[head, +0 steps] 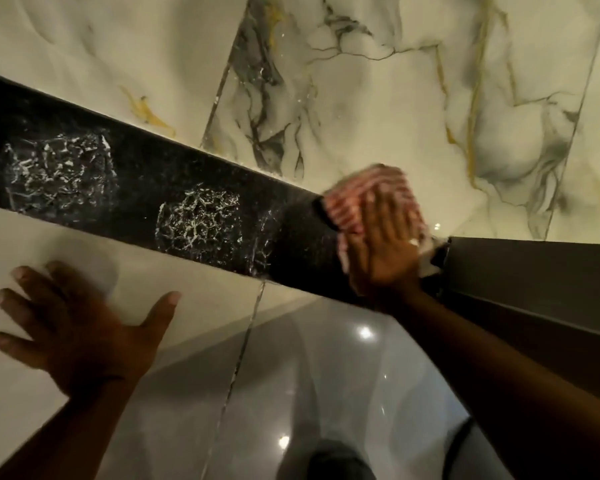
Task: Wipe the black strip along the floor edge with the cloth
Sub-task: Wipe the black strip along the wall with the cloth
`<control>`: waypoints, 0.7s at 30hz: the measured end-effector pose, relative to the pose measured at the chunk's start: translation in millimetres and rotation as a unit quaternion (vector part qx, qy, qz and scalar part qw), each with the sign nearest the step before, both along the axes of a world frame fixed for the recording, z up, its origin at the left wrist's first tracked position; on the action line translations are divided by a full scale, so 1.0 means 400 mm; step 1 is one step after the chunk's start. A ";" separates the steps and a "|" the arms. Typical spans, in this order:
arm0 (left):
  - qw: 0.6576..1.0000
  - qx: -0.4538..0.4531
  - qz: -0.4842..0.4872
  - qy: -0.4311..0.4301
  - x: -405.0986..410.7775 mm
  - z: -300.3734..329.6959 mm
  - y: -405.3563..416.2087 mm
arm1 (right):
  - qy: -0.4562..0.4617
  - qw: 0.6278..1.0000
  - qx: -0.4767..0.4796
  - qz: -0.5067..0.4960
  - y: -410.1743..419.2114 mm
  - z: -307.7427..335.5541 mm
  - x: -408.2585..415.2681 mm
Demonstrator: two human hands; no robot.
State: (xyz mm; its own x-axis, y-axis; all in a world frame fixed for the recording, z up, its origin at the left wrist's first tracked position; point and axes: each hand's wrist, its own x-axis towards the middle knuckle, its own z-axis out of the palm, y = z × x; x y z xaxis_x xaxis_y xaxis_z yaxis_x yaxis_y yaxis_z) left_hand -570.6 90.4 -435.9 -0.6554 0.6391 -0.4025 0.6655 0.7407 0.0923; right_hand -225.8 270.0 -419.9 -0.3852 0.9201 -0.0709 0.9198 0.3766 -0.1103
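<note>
1. Head view: my right hand presses flat, fingers straight, on the cloth at the right end of the black strip.
2. The cloth looks soft and light and likely to bunch, so palm pressure, no pinch.
3. My left hand is splayed wide, holding nothing, over the near pale tile.

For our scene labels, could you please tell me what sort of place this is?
Probably a tiled indoor room, perhaps a bathroom or hallway; I cannot tell which. It shows in the marble-look tiles with grey and gold veins, the glossy grey floor reflecting lights, and the black strip along the tiles' edge.
</note>
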 end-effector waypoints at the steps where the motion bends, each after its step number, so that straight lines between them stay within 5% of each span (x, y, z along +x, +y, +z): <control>1: 1.000 -0.003 -0.001 -0.001 0.001 -0.002 -0.002 | -0.027 0.999 0.002 -0.042 -0.022 0.005 0.053; 3: 1.000 -0.003 0.001 -0.005 0.000 -0.004 -0.001 | -0.073 0.996 -0.019 -0.044 -0.113 0.021 0.104; 6: 1.000 -0.002 0.010 -0.010 0.003 0.004 0.002 | -0.059 0.991 -0.095 0.078 -0.271 0.020 0.003; 10: 1.000 0.017 0.005 0.013 0.020 0.049 0.023 | 0.023 0.983 -0.086 0.160 -0.163 0.014 -0.231; 15: 0.999 0.023 -0.006 0.028 0.024 0.058 0.022 | 0.015 0.994 -0.069 0.088 0.022 0.006 -0.164; 18: 0.999 0.028 0.001 0.029 0.024 0.055 0.025 | -0.002 0.998 -0.046 0.039 -0.064 0.023 -0.081; 21: 0.998 0.047 -0.013 0.031 0.027 0.056 0.025 | -0.021 0.990 -0.080 0.118 -0.217 0.033 -0.133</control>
